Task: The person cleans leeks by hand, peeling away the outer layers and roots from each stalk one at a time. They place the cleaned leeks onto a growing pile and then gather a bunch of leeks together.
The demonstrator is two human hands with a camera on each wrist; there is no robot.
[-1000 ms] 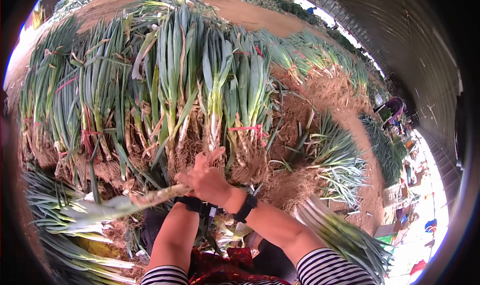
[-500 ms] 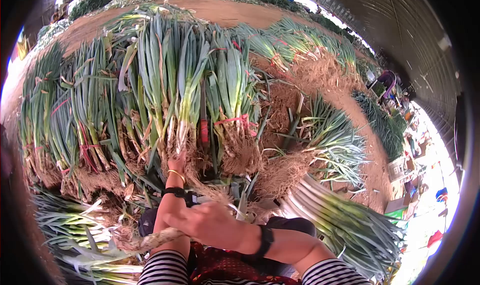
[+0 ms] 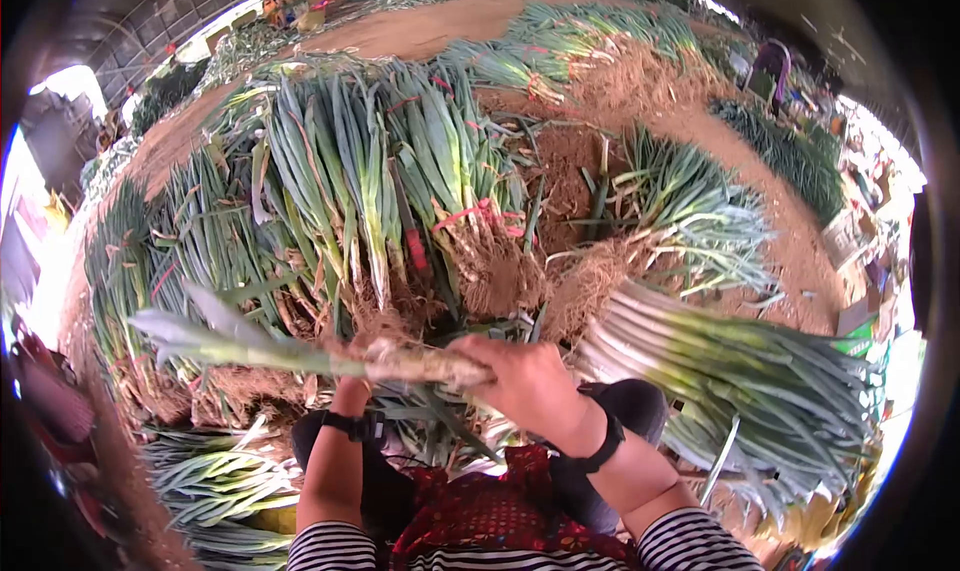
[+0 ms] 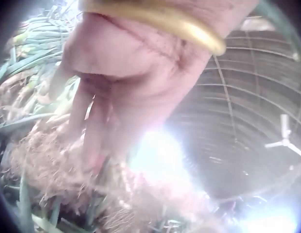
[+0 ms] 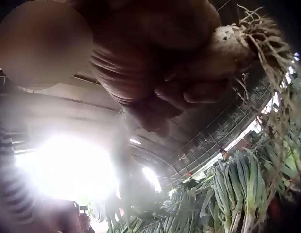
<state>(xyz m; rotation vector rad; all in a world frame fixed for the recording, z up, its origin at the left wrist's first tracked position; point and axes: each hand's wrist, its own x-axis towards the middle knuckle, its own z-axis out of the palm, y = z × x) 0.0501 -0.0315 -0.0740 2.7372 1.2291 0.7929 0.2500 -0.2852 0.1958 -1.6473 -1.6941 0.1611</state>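
Observation:
My right hand (image 3: 535,381) grips a single leek (image 3: 250,353) near its root end, the leafy tip pointing left across the head view. In the right wrist view, the fingers curl round its white stalk (image 5: 228,52), and stringy roots (image 5: 269,41) stick out past the fist. My left hand (image 4: 121,73), with a gold bangle, reaches down with fairly straight, parted fingers. Its fingertips blur into the roots (image 4: 48,155) of the standing leeks; in the head view the held leek partly covers this hand. Upright leeks (image 3: 335,171) stand just beyond both hands.
A bundle tied with red ribbon (image 3: 475,214) stands ahead. To the right lies a large heap of leeks (image 3: 740,381) with white stalks toward me. More leeks lie at the lower left (image 3: 220,491) and on the soil (image 3: 690,211) at right. A curved roof arches overhead.
The right hand has moved forward and right, bringing the leek up across the left hand. The left hand went from beside the right hand to the standing leeks' roots. The head view has shifted.

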